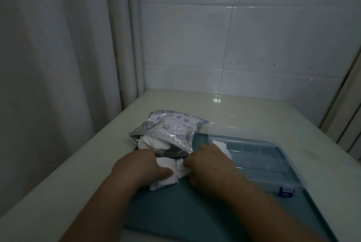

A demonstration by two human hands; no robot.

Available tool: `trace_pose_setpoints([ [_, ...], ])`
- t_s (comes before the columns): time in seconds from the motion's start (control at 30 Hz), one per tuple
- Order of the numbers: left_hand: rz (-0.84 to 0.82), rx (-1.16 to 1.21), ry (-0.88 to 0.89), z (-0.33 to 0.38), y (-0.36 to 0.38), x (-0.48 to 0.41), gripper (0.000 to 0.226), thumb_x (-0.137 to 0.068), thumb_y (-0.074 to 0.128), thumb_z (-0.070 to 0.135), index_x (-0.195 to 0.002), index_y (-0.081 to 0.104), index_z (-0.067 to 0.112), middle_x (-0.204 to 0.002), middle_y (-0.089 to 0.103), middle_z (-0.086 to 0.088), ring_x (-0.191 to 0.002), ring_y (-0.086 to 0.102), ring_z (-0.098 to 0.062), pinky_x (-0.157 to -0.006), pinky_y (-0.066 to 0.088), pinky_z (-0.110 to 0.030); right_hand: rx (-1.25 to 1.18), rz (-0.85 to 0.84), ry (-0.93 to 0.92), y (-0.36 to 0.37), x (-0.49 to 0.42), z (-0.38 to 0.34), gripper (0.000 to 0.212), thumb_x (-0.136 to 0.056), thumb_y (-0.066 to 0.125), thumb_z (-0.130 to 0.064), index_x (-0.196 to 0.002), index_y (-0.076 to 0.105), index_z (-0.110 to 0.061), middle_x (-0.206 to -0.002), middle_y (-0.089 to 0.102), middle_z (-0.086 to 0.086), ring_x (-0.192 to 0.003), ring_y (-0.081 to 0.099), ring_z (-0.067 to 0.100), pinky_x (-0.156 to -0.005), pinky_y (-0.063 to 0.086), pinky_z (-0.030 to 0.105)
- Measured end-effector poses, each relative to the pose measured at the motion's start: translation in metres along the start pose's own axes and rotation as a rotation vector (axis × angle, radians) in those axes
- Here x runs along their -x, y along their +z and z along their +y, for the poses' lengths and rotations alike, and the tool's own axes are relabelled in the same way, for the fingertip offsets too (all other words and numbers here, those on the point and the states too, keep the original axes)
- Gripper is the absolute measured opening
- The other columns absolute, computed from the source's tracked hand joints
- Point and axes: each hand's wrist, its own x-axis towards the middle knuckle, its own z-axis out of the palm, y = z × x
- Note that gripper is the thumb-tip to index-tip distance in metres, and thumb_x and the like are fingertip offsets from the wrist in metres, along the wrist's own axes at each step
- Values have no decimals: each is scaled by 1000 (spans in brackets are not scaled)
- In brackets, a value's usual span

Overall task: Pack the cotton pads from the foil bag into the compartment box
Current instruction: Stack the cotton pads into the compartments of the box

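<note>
A foil bag with a shell print lies open on the table, its mouth towards me and white cotton pads spilling out of it. Just in front of the bag sits a loose bunch of pads. My left hand grips this bunch from the left, thumb on top. My right hand pinches the same bunch from the right. The clear blue compartment box lies to the right, with a few pads in its near-left compartment, partly hidden by my right hand.
A teal mat lies under the box and my hands on a pale table. The box has a dark blue latch at its near right edge. A curtain hangs at the left, a tiled wall stands behind.
</note>
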Motion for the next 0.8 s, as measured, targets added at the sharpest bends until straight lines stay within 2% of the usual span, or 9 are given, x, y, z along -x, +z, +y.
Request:
trace_pose_setpoints([
  [0.07, -20, 31, 13, -2, -2, -1, 61, -61, 65, 67, -101, 63, 21, -87, 63, 5, -80, 61, -11, -69, 48, -26, -8, 7, 4, 1, 0, 1, 25, -87, 56, -27, -109, 65, -20, -106, 66, 5, -100, 51, 24, -87, 35, 36],
  [0.17, -33, 73, 53, 1, -4, 4, 59, -64, 70, 61, -110, 59, 26, -106, 65, 4, -89, 61, -12, -77, 50, -26, -47, 67, 22, -3, 2, 3, 28, -85, 54, -27, -112, 63, -23, -106, 67, 4, -100, 51, 23, -84, 34, 35],
  [0.2, -29, 96, 68, 3, -5, 6, 55, -66, 71, 57, -111, 56, 29, -108, 63, 4, -91, 59, -13, -75, 49, -26, -73, 92, 40, -6, 4, 4, 29, -85, 54, -28, -113, 61, -23, -106, 66, 4, -101, 51, 24, -84, 34, 34],
  [0.3, 33, 205, 88, 5, -6, 8, 38, -69, 71, 41, -92, 44, 28, -93, 58, 4, -82, 55, -14, -59, 37, -27, -197, 193, 101, -15, 9, 12, 25, -82, 52, -31, -106, 59, -26, -100, 64, 4, -100, 52, 25, -81, 35, 32],
  [0.4, 56, 367, 105, 5, -9, 6, 28, -68, 67, 29, -85, 44, 29, -86, 58, 2, -75, 55, -12, -56, 37, -27, -308, 270, 226, -21, 15, 23, 25, -80, 53, -35, -103, 62, -28, -92, 61, 6, -94, 53, 26, -76, 38, 31],
  [0.5, 127, 491, 145, 12, -16, 8, 26, -71, 71, 24, -91, 54, 26, -85, 63, 3, -72, 59, -10, -60, 45, -27, -504, 280, 321, -28, 22, 35, 24, -83, 58, -33, -106, 65, -31, -95, 64, -3, -92, 54, 17, -81, 44, 33],
  [0.63, 197, 667, 178, 23, -27, 4, 34, -69, 78, 22, -98, 60, 29, -91, 65, 6, -76, 63, -11, -72, 55, -32, -857, 343, 447, -26, 21, 47, 22, -82, 61, -16, -93, 60, -36, -84, 64, -18, -75, 60, 0, -64, 49, 17],
  [0.67, 206, 701, 185, 27, -28, 2, 41, -68, 79, 23, -103, 59, 32, -96, 65, 6, -79, 64, -12, -74, 55, -33, -946, 364, 487, -25, 20, 50, 24, -83, 61, -13, -95, 59, -34, -84, 64, -18, -75, 62, 0, -63, 49, 15],
  [0.8, 270, 703, 243, 52, -32, -9, 57, -69, 79, 25, -116, 49, 38, -105, 59, 4, -85, 60, -13, -74, 52, -32, -1400, 436, 564, -27, 22, 59, 27, -87, 57, -2, -107, 62, -21, -93, 71, 0, -83, 69, 18, -73, 58, 32],
])
